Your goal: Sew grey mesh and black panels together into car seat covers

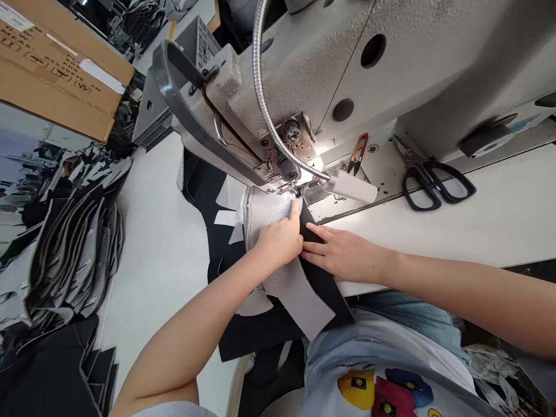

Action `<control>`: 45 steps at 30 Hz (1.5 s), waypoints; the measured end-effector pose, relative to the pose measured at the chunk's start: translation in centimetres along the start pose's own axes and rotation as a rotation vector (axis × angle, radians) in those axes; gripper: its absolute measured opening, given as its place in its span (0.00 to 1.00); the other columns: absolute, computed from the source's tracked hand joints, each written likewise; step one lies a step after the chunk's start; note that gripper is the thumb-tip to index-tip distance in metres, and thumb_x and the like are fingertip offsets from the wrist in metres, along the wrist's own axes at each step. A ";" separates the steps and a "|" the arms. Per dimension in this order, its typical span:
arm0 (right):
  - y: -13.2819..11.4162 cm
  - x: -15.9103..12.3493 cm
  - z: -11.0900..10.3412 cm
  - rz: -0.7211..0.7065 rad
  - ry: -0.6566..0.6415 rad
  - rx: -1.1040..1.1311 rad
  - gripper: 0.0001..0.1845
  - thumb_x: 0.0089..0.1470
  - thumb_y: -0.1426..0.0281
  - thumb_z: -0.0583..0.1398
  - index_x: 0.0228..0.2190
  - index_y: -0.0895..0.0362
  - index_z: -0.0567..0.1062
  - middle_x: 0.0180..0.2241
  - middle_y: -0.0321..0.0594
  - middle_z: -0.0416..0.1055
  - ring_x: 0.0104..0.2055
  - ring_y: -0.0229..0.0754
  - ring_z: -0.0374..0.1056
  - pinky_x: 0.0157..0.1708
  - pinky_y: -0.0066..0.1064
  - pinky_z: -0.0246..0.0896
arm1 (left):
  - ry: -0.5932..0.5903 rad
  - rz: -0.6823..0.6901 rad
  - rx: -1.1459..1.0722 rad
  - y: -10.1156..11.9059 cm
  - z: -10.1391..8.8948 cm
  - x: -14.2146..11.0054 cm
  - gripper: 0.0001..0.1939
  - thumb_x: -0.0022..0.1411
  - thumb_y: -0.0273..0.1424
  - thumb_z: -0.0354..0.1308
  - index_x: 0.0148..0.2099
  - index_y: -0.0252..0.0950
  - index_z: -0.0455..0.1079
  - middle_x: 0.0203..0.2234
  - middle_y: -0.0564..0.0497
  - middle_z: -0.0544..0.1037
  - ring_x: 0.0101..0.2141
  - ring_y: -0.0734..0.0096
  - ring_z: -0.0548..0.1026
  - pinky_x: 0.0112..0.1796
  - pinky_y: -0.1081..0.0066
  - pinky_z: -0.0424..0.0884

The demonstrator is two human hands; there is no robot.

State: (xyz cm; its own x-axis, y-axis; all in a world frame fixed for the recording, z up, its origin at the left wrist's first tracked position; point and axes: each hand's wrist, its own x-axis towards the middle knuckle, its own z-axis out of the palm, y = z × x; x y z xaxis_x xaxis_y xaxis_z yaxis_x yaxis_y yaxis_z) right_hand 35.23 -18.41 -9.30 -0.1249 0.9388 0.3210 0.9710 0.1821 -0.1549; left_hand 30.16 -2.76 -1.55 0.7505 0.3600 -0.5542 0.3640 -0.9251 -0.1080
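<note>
At the sewing machine [321, 75], left fingers [295, 212] press grey fabric [270, 214], grip unclear; right fingers [319, 232], spread open, steady black fabric [324, 285], likely for alignment.

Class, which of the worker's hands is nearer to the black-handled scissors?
Right. The right hand rests on the black fabric, to the left of the scissors; the left hand is farther left, on the grey fabric.

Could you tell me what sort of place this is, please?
Probably a garment or textile workshop: an industrial sewing machine, black-handled scissors beside it, and stacked cut fabric pieces at the left.
</note>
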 end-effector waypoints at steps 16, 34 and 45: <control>-1.5 0.7 1.3 0.019 0.085 -0.161 0.20 0.61 0.73 0.52 0.54 0.63 0.70 0.54 0.53 0.68 0.55 0.58 0.65 0.56 0.52 0.56 | -0.065 0.224 -0.745 -4.3 -1.9 1.4 0.33 0.51 0.30 0.47 0.61 0.35 0.64 0.57 0.49 0.69 0.56 0.56 0.67 0.56 0.62 0.63; -2.1 0.8 1.4 0.031 0.188 -0.117 0.17 0.60 0.76 0.52 0.48 0.63 0.75 0.49 0.53 0.72 0.52 0.56 0.69 0.48 0.47 0.67 | -0.030 0.138 -0.298 -1.6 -0.2 0.9 0.35 0.58 0.27 0.43 0.68 0.33 0.49 0.59 0.44 0.67 0.56 0.55 0.67 0.52 0.63 0.67; -0.4 2.5 2.2 0.128 0.143 -0.063 0.15 0.60 0.74 0.54 0.46 0.63 0.76 0.48 0.52 0.71 0.57 0.56 0.61 0.57 0.51 0.59 | 0.138 0.151 -0.364 -0.8 -0.2 2.8 0.29 0.61 0.25 0.41 0.64 0.30 0.58 0.60 0.43 0.64 0.60 0.61 0.63 0.57 0.65 0.61</control>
State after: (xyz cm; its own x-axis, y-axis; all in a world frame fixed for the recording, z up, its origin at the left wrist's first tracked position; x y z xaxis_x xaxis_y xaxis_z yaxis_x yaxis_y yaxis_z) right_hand 34.06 -15.52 -10.46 0.0266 0.9013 0.4323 0.9885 0.0406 -0.1456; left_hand 32.04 -1.05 -2.86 0.8683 0.2590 -0.4230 0.3965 -0.8748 0.2783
